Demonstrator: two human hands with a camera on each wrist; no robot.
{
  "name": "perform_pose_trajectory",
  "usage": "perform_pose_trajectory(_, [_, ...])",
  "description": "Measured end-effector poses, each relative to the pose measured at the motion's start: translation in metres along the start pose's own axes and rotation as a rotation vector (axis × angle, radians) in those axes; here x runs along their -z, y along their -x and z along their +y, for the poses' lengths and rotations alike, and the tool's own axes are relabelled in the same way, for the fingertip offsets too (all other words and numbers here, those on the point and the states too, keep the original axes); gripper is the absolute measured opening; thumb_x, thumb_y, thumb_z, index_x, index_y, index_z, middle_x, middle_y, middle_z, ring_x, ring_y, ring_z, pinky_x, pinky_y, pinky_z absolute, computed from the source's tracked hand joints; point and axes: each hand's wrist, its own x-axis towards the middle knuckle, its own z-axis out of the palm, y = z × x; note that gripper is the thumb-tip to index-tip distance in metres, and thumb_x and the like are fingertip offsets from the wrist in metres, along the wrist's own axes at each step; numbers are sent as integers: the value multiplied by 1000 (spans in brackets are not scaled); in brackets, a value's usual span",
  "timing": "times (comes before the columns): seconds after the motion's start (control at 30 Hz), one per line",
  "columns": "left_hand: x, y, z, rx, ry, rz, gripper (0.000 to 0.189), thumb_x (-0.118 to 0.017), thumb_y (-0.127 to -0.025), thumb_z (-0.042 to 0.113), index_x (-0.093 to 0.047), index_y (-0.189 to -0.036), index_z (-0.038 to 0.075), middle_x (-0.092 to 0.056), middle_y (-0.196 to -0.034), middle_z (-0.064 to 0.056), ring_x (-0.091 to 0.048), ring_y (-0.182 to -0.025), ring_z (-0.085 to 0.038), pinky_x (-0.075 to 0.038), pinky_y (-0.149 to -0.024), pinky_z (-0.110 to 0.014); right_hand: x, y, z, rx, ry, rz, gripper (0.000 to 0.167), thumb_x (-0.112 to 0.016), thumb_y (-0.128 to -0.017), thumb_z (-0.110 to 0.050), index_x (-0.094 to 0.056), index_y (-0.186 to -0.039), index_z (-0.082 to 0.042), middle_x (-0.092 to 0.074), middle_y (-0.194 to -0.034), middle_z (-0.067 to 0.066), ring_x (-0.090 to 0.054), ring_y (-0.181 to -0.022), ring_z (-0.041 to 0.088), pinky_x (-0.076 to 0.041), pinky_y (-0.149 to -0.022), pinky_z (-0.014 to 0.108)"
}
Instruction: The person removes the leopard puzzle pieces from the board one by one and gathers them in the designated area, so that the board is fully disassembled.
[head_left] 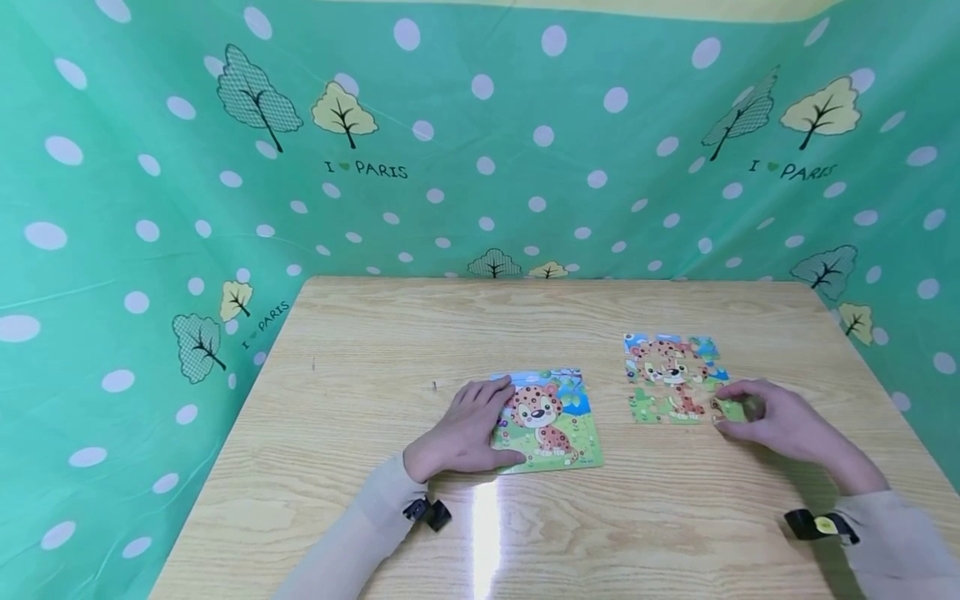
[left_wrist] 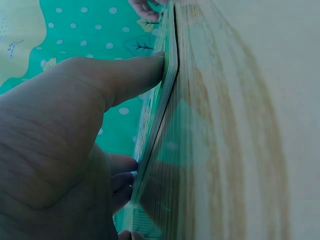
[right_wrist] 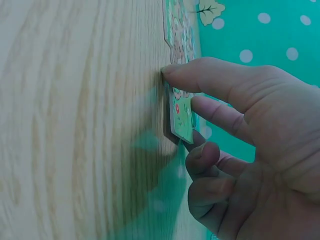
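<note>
My left hand (head_left: 468, 429) rests on the left part of a square leopard picture board (head_left: 573, 437), fingers spread over it. In the left wrist view the thumb (left_wrist: 135, 77) touches the top of the board near its edge. To the right lies a leopard jigsaw puzzle (head_left: 667, 367), its pieces laid together with small gaps. At the puzzle's lower right corner, my right hand (head_left: 787, 425) pinches a green puzzle piece (right_wrist: 182, 117) between thumb and fingers. That piece stands slightly tilted off the table in the right wrist view.
Both pictures lie on a light wooden table (head_left: 360, 358). A green dotted cloth (head_left: 450, 108) with printed trees hangs behind and at the sides. A streak of light reflects in front of the board. Dark straps (head_left: 817, 525) sit on the wrists.
</note>
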Motion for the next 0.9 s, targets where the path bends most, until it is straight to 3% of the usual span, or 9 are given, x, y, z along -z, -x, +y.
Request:
perform_pose_trajectory(0.1, [-2, -1, 0, -4, 2, 3, 103, -73, -92, 60, -29, -168, 5, -24, -177, -15, -24, -162, -37, -20, -134, -57, 0, 1, -2, 0, 0, -1, 56, -87, -90, -34, -70, -132, -2, -67, -131, 29, -62, -107, 37, -49, -76, 35])
perform_pose_trajectory(0.3, [-4, -3, 0, -8, -11, -4, 103, -73, -92, 61, -29, -168, 6, -24, -177, -14, -25, -162, -34, -19, -135, -56, 0, 5, -3, -6, -23, -12, 58, -86, -91, -33, -67, -135, 0, -63, -137, 33, -58, -122, 54, -56, -90, 62])
perform_pose_trajectory(0.37, [-4, -3, 0, -10, -13, -3, 103, -73, -92, 61, -30, -168, 6, -24, -177, -14, -25, -162, -35, -20, -135, -56, 1, 7, -4, -5, -27, -6, 60, -86, -91, -35, -66, -136, 0, -63, -138, 32, -61, -116, 50, -57, -85, 57])
perform_pose_trajectory(0.43, [-3, -3, -1, -10, -18, 3, 103, -74, -92, 61, -31, -168, 5, -25, -177, -14, -26, -162, -36, -21, -134, -56, 2, 8, -5, -9, -35, 7, 60, -85, -92, -36, -66, -137, -1, -65, -134, 29, -63, -103, 39, -56, -76, 44])
perform_pose_trajectory(0.53, [0, -3, -1, -4, -22, 20, 104, -75, -91, 61, -33, -167, 5, -26, -176, -15, -28, -161, -37, -23, -133, -57, 5, 9, -9, -26, -55, 51, 55, -81, -96, -37, -66, -137, -3, -69, -116, 20, -56, -83, 19, -45, -60, 29])
perform_pose_trajectory(0.67, [0, -2, -3, 8, -28, 42, 104, -78, -88, 61, -37, -165, 6, -30, -175, -15, -31, -160, -38, -26, -132, -58, 10, 8, -19, -56, -99, 148, 47, -71, -104, -36, -66, -136, -2, -68, -96, 12, -50, -66, 12, -42, -49, 29])
perform_pose_trajectory(0.9, [1, -4, -9, 31, 19, 99, 119, -88, -78, 62, -32, -168, 9, -27, -177, -9, -32, -160, -35, -29, -131, -59, 18, 1, -42, -115, -162, 308, 46, -62, -107, -45, -68, -132, -7, -67, -103, 9, -54, -75, 6, -45, -50, 31])
